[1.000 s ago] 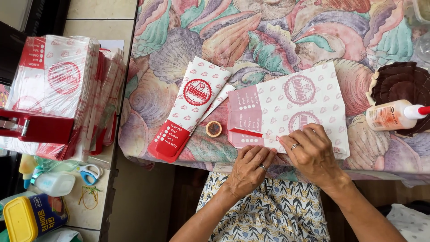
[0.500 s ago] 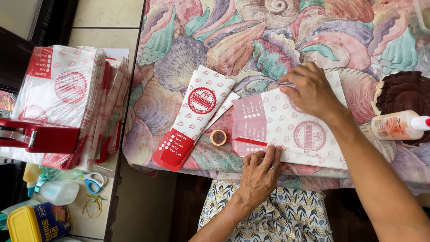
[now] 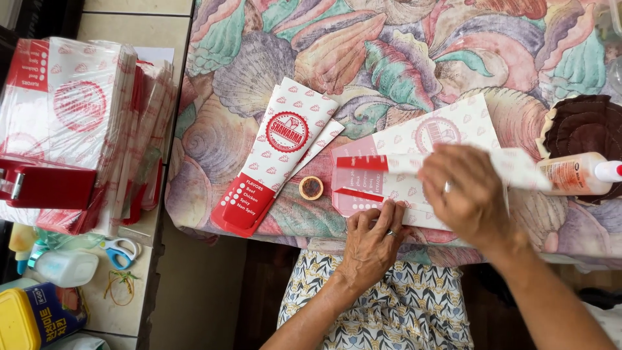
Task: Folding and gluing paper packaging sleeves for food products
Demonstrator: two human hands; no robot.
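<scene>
A table covered in a shell-patterned cloth (image 3: pixel 389 58) is carrying all the work. To the far left of the hands, a tall stack of printed red-and-white wrappers (image 3: pixel 78 123) is standing beside the table, with a red tape dispenser (image 3: pixel 42 185) lying against its front. Directly under the hands, a red-and-white paper sheet (image 3: pixel 427 139) is lying flat on the cloth near the table's front edge. The left hand (image 3: pixel 372 243) is pressing palm-down on the sheet's lower left part, fingers spread and flat, clasping nothing. The right hand (image 3: pixel 470 198) is bending over the sheet's upper flap, which is lifting into a fold beneath it; the view is blurred, so whether the fingers are pinching the flap cannot be told. Just left of the left hand, a finished folded sleeve (image 3: pixel 278 162) is lying at a slant. Right of the right hand, a glue bottle (image 3: pixel 580 172) is lying on its side. Between sleeve and sheet, a small tape roll (image 3: pixel 311 188) is sitting.
</scene>
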